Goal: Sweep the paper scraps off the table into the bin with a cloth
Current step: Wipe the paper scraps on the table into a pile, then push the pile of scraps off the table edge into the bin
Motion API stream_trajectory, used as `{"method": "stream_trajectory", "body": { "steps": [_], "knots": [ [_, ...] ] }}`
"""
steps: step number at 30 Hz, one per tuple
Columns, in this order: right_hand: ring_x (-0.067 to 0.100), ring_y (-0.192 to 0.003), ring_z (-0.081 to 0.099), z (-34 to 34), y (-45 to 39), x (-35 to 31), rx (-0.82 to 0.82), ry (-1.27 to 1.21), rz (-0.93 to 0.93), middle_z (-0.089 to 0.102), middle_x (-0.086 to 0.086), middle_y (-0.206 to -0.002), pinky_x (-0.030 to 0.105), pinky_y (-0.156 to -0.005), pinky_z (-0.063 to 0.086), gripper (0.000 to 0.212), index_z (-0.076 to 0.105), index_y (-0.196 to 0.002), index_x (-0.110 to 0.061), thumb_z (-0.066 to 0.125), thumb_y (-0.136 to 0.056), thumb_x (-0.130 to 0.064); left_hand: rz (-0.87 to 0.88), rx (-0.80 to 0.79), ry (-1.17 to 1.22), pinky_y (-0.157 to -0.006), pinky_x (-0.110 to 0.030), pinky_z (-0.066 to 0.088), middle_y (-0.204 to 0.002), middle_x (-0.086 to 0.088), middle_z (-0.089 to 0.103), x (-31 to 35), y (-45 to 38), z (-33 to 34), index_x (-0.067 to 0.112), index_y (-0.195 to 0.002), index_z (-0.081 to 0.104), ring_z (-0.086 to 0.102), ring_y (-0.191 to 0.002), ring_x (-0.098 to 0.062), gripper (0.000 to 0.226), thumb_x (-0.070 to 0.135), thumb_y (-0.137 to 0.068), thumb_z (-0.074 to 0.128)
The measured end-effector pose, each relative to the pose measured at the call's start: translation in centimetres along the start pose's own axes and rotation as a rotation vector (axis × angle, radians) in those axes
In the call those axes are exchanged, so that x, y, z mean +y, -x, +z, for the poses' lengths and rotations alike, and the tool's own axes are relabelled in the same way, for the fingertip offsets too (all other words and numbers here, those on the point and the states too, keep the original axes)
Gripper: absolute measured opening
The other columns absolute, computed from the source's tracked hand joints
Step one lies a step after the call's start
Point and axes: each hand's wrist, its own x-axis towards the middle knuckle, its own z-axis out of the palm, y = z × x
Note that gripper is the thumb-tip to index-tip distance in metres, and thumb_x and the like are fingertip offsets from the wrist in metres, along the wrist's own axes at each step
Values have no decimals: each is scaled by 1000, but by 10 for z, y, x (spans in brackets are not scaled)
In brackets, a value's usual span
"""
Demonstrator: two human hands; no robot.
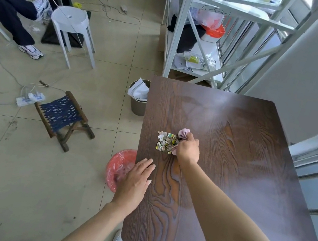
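Observation:
A heap of small paper scraps lies on the dark wooden table, left of its middle. My right hand is shut on a bunched pink cloth and presses against the right side of the heap. My left hand lies flat, fingers spread, on the table's left edge. It partly covers a bin lined with a red bag, which stands on the floor right below that edge.
A second, tan bin holding white paper stands by the table's far left corner. A folding stool and a power strip are on the floor to the left, a white stool farther back. A white metal rack stands behind the table.

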Motion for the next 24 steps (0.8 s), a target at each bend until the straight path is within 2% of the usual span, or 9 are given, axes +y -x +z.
{"method": "stream_trajectory", "body": {
  "steps": [2,4,7,9,14,19,24],
  "knots": [
    [42,-101,56,6,0,-5,-15,82,-70,48,18,-120,40,-76,43,49,46,-133,-20,33,-88,-5,18,0,-11,-117,-28,14,-152,-2,33,0,0,1,13,-140,41,26,-143,-18,47,13,-94,51],
    [39,-97,56,8,1,-7,-30,142,-110,48,15,-115,37,-69,40,51,47,-131,-27,32,-88,-4,18,4,-31,-115,-30,17,-150,-3,37,0,0,3,13,-138,45,31,-141,-20,47,13,-92,55],
    [35,-80,51,8,4,-7,-53,214,-160,43,10,-103,36,-62,37,51,47,-124,-32,32,-87,-1,10,9,-52,-114,-35,24,-146,-5,44,-1,-1,7,12,-133,50,39,-137,-22,46,12,-88,61],
    [33,-72,47,7,5,-6,-73,240,-203,43,9,-102,35,-60,37,52,47,-123,-32,32,-85,0,12,13,-54,-113,-36,26,-144,-6,46,-2,-1,8,12,-132,51,41,-136,-22,47,13,-87,63],
    [41,-93,59,6,-3,-7,-157,367,-276,49,12,-119,35,-65,38,55,38,-135,-34,38,-88,-6,18,18,-65,-110,-36,31,-141,-5,51,-2,-2,7,13,-129,54,46,-132,-22,48,14,-83,68],
    [41,-97,59,8,-7,-6,-162,348,-280,50,14,-121,35,-70,38,55,39,-138,-31,35,-89,-6,15,38,-77,-108,-33,33,-137,-2,54,-3,-2,7,16,-125,58,50,-128,-19,49,16,-78,73],
    [37,-106,57,12,-11,-10,-175,307,-295,52,13,-124,38,-85,44,60,39,-141,-31,35,-88,-4,-9,83,-88,-105,-31,31,-131,2,60,5,-1,4,19,-118,63,55,-123,-15,49,16,-71,77]
  ]
}}
